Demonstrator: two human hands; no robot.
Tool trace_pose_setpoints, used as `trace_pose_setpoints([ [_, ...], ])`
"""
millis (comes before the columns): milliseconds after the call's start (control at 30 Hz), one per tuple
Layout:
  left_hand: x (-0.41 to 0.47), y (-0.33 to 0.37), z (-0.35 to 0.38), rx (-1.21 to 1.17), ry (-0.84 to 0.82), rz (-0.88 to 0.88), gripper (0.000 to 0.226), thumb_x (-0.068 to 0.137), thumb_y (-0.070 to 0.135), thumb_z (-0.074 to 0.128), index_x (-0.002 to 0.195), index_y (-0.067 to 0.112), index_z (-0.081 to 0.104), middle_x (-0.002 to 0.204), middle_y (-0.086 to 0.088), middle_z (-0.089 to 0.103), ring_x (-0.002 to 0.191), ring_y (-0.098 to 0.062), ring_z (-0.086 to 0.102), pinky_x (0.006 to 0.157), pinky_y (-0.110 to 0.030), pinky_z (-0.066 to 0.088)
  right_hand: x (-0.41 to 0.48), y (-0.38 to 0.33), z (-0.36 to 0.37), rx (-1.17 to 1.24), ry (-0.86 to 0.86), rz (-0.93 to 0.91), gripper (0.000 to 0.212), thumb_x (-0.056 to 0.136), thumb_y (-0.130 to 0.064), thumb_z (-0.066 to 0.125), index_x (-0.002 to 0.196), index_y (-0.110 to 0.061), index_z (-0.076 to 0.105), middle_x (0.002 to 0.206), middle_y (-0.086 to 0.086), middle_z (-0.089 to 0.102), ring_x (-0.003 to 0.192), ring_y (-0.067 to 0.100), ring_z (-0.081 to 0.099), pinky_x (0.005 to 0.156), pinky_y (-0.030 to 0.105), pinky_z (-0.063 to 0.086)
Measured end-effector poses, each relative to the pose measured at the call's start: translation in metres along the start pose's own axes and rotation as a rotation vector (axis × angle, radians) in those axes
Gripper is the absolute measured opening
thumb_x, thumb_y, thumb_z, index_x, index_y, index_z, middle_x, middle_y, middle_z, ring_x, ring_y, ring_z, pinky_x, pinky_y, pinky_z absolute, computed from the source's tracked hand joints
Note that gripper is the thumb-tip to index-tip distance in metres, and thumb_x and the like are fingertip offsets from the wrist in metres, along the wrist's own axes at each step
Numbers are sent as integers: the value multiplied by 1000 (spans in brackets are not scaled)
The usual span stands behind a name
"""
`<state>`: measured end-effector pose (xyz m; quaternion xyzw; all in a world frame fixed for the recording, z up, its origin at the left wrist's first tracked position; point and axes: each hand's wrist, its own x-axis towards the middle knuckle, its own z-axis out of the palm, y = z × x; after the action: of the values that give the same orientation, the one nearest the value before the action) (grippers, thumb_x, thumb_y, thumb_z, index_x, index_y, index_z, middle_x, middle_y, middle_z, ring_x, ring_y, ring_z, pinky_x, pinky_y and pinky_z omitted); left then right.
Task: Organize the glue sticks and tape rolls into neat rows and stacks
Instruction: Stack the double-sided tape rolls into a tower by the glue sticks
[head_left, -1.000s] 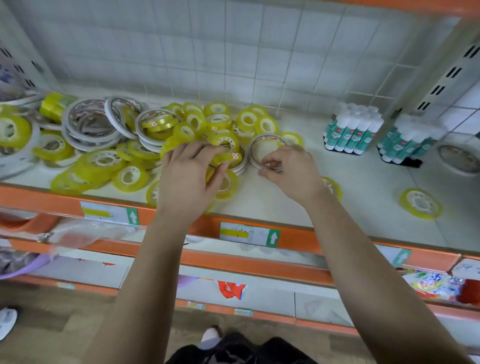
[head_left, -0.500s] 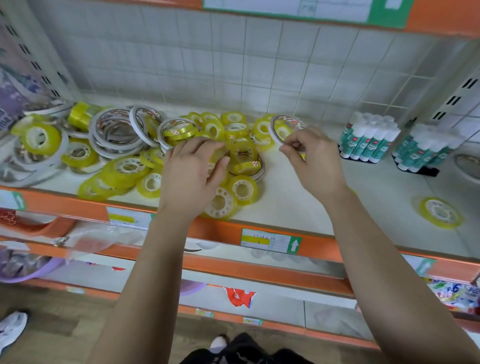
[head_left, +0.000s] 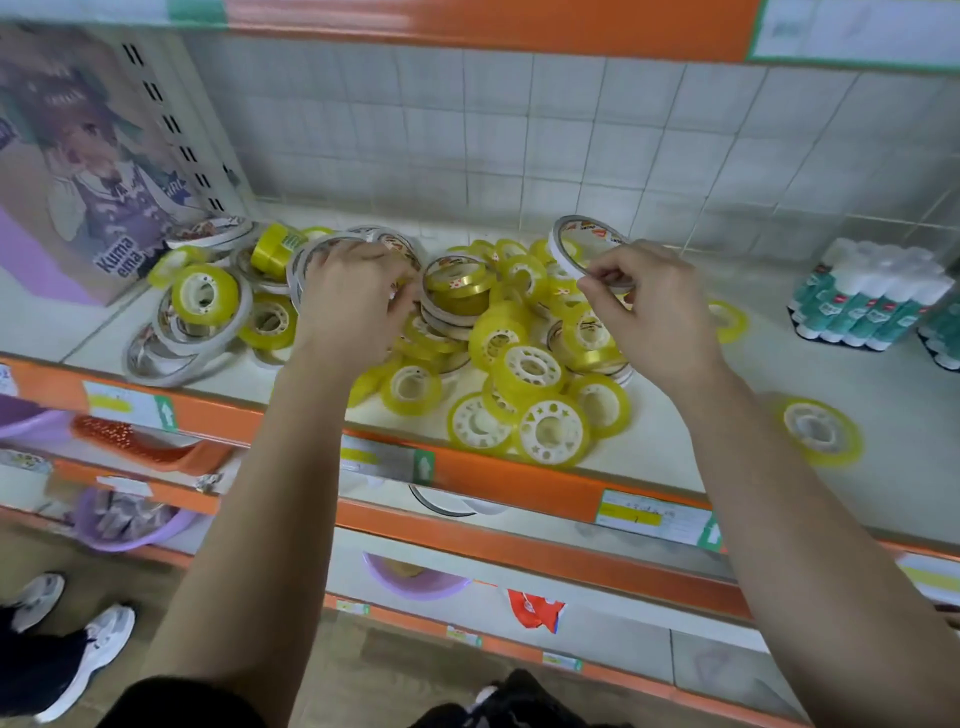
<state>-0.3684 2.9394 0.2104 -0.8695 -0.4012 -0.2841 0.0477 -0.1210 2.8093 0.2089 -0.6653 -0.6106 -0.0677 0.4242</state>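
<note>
Head view, right hand (head_left: 649, 317) fingers pinching white tape ring (head_left: 561, 252), left hand (head_left: 353, 301) fingers' hold unclear, "Kuma ema" box (head_left: 78, 182).

Both bare forearms reach forward. The left hand (head_left: 358, 296) is palm down, fingers curled under. The right hand (head_left: 649, 306) pinches a tape ring (head_left: 557, 247) between thumb and fingertips.

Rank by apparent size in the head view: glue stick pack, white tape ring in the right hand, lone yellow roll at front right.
1. glue stick pack
2-3. white tape ring and lone yellow roll look alike; the roll sits nearer the shelf front, so unranked.
</note>
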Motion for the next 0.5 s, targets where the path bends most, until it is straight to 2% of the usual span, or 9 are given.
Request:
trace_pose_setpoints([
  [200, 4, -20, 8, 9, -39, 65, 6, 80, 19, 76, 78, 13, 76, 85, -3, 70, 102, -35, 58, 91, -47, 41, 5, 2, 11, -4, 3, 14, 13, 88, -20, 67, 93, -8, 71, 88, 2, 65, 85, 22, 62, 75, 29, 49],
  [400, 6, -25, 12, -9, -81, 88, 17, 74, 23, 83, 87, 14, 78, 92, -2, 69, 106, -33, 56, 91, -49, 40, 6, 3, 16, -12, -17, 25, 10, 88, -17, 67, 92, -8, 71, 86, 0, 63, 80, 12, 56, 73, 6, 38],
  [500, 8, -25, 13, -7, -108, 74, 19, 76, 25, 81, 91, 14, 79, 95, -3, 67, 112, -35, 52, 95, -50, 37, 6, 4, 16, -4, -16, 30, 9, 89, -16, 68, 92, -8, 71, 86, -3, 61, 80, 9, 56, 73, 1, 37],
])
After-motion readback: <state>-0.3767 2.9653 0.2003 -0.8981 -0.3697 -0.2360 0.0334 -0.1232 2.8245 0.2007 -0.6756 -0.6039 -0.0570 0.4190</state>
